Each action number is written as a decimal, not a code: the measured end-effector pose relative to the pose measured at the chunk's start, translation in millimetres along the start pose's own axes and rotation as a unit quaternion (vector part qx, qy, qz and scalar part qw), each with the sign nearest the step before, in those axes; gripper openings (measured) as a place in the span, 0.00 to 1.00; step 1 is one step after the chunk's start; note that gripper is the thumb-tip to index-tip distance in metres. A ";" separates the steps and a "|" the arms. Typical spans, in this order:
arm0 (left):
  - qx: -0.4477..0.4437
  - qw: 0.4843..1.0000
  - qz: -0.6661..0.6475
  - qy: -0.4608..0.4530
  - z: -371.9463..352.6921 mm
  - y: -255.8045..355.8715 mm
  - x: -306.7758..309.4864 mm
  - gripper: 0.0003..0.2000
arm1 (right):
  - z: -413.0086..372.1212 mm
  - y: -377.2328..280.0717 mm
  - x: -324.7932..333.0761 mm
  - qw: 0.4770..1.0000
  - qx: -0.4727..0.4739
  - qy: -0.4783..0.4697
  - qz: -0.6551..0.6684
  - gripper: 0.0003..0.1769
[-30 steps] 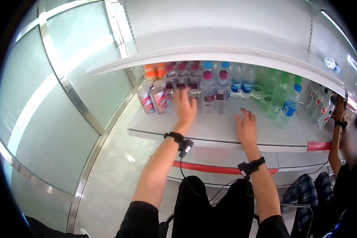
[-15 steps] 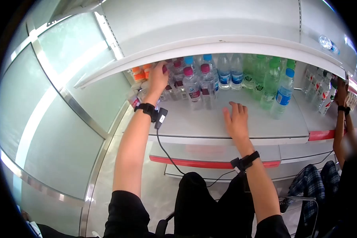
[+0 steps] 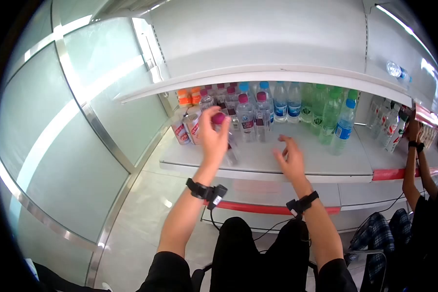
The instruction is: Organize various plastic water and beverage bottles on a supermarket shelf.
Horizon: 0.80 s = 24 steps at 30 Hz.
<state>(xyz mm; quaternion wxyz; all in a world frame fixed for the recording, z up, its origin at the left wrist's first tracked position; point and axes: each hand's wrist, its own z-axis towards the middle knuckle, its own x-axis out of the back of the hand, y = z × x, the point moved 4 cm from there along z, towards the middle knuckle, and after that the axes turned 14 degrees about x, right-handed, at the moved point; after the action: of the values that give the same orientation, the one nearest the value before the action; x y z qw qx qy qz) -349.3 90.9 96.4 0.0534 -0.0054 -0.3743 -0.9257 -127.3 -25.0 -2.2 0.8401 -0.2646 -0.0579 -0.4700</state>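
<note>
My left hand (image 3: 213, 138) is closed round the neck of a clear plastic bottle (image 3: 232, 154) with a magenta cap, tilted over the front of the shelf (image 3: 263, 163). Part of the bottle is hidden behind the fingers. My right hand (image 3: 292, 159) hovers by the shelf's front edge, fingers apart and nothing in it. Behind my hands stand more magenta-capped bottles (image 3: 246, 121), blue-capped water bottles (image 3: 295, 104) and green bottles (image 3: 318, 114). A blue-labelled bottle (image 3: 344, 129) stands at the front right of this group.
White-and-red cans (image 3: 181, 132) and orange-capped bottles (image 3: 184, 97) occupy the shelf's left end. An upper shelf (image 3: 258, 74) overhangs the bottles, with one bottle (image 3: 396, 71) lying on it. At right, another person's hands (image 3: 413, 130) are among red-labelled bottles (image 3: 391, 126). Glass panels (image 3: 68, 146) border the left.
My left hand has drawn back from the rear left row towards me, bringing a magenta-capped bottle with it. My right hand has stayed near the shelf edge. The head view has shifted slightly.
</note>
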 end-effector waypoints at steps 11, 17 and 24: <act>-0.037 0.996 -0.041 -0.063 -61.0 46.1 -49.8 0.29 | 0.0 -25.7 -20.8 0.983 -0.081 -0.150 0.070 0.38; 0.114 0.987 0.055 -0.100 -78.3 -42.8 -23.4 0.22 | -18.5 -15.3 -44.2 0.958 -0.099 -0.099 0.250 0.26; 0.102 0.982 0.157 0.027 -19.9 -105.2 -9.2 0.21 | -24.1 19.0 6.4 0.950 -0.185 0.115 0.222 0.18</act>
<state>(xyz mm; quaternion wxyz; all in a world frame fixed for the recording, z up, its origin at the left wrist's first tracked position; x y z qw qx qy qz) -350.4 153.1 8.8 0.2082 -0.0332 -0.4595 -0.8628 -111.9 -33.9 -28.0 0.8604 -0.3660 0.1871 -0.3013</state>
